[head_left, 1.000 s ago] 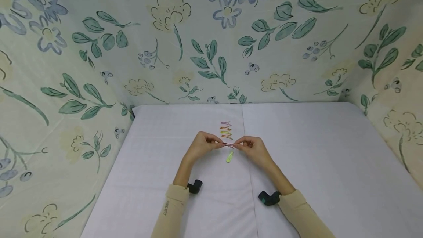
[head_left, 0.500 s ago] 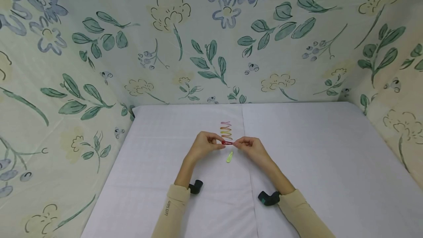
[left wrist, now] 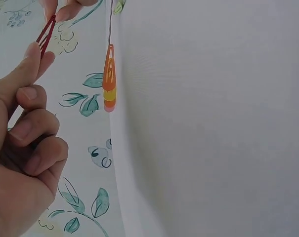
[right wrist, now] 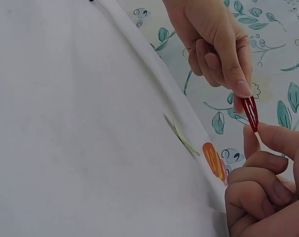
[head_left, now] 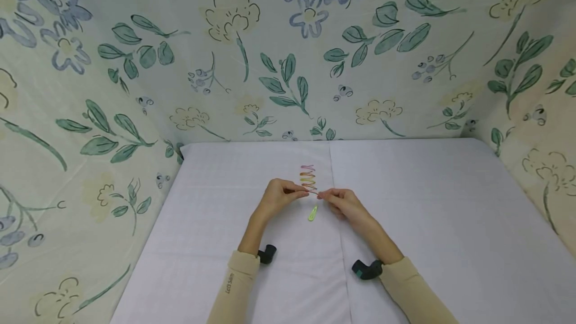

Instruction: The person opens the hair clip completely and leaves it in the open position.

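Observation:
Both hands hold a red snap hair clip point(head_left: 313, 193) above the table. My left hand point(head_left: 280, 198) pinches the clip's wide end between thumb and index finger. At the narrow tip, my right hand point(head_left: 347, 205) pinches with thumb and index finger, its other fingers curled in. The red clip point(right wrist: 251, 112) shows its slotted face in the right wrist view, and from the head it is seen nearly edge-on. Just beyond the hands, a column of hair clips lies on the cloth: pink point(head_left: 307, 167), orange point(head_left: 306, 174), yellow point(head_left: 306, 180) and another orange point(head_left: 309, 185).
A lime green hair clip point(head_left: 312, 214) lies on the white tablecloth point(head_left: 423, 224), nearer the person than the held clip. Behind the table hangs a floral curtain point(head_left: 279, 39), which also runs along both sides. A black device point(head_left: 366, 269) sits at the right wrist.
The red clip turned its face to the head camera half a second ago and is now nearly edge-on. Both hands still pinch its ends and have shifted only slightly.

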`<state>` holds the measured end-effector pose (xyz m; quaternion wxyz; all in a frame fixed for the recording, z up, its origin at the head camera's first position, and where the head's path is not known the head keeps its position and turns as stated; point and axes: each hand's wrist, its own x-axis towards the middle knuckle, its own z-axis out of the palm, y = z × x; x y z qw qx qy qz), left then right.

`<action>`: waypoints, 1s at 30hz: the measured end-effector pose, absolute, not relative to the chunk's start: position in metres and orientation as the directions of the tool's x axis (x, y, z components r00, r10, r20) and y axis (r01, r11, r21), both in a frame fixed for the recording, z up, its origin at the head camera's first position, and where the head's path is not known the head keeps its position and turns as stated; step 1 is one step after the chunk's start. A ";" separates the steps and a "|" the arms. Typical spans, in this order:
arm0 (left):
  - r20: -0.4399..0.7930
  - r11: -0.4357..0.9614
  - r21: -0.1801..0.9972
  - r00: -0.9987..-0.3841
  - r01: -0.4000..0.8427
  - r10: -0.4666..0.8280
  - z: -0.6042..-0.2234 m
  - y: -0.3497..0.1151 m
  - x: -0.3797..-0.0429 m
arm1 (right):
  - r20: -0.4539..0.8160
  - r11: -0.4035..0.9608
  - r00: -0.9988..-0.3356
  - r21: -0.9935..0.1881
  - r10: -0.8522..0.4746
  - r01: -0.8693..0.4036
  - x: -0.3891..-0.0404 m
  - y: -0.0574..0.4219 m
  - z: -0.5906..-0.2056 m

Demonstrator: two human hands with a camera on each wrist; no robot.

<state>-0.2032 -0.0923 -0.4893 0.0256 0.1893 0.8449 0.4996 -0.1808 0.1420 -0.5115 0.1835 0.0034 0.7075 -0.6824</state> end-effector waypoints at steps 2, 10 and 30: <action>0.157 0.447 0.839 -0.925 0.310 0.347 -0.488 -0.092 -0.203 | -0.252 0.087 -0.942 -0.967 -0.220 0.238 -0.181 0.140 -0.512; 0.134 0.513 0.812 -0.945 0.277 0.298 -0.488 -0.092 -0.202 | -0.023 0.277 -0.990 -0.961 -0.139 -0.017 -0.179 0.132 -0.516; 0.052 0.624 0.753 -0.964 0.209 0.261 -0.491 -0.087 -0.211 | 0.096 0.363 -0.994 -0.925 -0.055 -0.110 -0.186 0.131 -0.523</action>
